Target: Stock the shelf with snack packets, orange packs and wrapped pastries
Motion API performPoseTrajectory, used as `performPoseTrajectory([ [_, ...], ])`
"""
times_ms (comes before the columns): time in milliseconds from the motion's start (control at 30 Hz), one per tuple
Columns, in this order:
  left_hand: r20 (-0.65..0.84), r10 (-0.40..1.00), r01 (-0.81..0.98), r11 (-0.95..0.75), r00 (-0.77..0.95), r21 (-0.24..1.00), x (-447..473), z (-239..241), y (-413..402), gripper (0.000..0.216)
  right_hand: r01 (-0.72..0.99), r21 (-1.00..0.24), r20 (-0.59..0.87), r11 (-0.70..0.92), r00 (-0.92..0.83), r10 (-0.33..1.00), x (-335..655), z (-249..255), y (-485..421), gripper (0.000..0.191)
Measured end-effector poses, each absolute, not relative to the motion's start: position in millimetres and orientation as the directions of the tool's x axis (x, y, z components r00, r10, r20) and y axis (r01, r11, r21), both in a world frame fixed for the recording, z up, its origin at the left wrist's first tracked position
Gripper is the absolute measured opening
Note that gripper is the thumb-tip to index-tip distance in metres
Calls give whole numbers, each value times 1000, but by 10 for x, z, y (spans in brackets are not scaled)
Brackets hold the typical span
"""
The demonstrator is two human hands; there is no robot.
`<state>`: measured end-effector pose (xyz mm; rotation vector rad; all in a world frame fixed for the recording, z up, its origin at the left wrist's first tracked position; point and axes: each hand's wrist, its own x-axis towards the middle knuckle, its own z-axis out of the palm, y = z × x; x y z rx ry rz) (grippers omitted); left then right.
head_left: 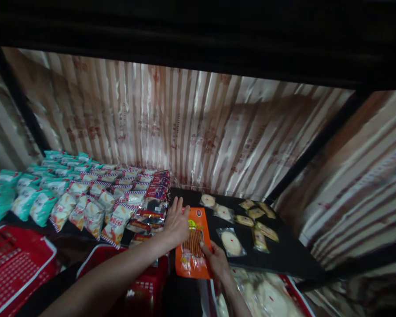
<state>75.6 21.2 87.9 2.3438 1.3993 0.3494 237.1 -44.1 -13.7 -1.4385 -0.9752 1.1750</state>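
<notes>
An orange snack packet [201, 222], with a clear window showing brown sticks, is held near the front edge of the black shelf. My right hand [217, 260] grips its lower right edge, thumb on top. Fingers stretched forward, my left hand [177, 223] overlaps the packet's upper left side; whether it presses on the packet is unclear. Just left of that hand stands a stack of dark red and black packets [155, 198]. Flat round white cakes in clear wrappers [231, 242] lie to the right of the orange packet.
Rows of teal bags [44, 207] and white-orange snack bags [117, 224] fill the left of the shelf [284, 259]. Small yellowish packets [264, 231] lie right. Red baskets [16, 264] stand below, one with wrapped white cakes [270, 297]. Dark posts [320, 141] frame the striped sheeting [185, 127].
</notes>
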Motion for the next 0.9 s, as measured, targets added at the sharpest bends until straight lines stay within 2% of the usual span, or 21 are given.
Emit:
performPoseTrajectory([
  [167,-280,828,823,-325,486,467,1112,582,278,75,172,-976,-57,-135,395,917,2507,-292,132,38],
  [233,-342,816,838,-283,466,466,1214,482,353,75,241,-963,-8,-121,423,906,2527,-337,369,35],
  [400,-334,817,833,-284,470,475,1336,262,678,74,358,-927,74,-113,467,881,2528,-429,949,34],
  [567,-339,851,863,-226,400,451,1360,99,1000,76,453,-886,120,-94,422,899,2513,-509,1423,27],
  [900,-355,882,873,-116,310,474,1407,150,1283,64,577,-801,113,-159,407,906,2454,-524,1892,19],
])
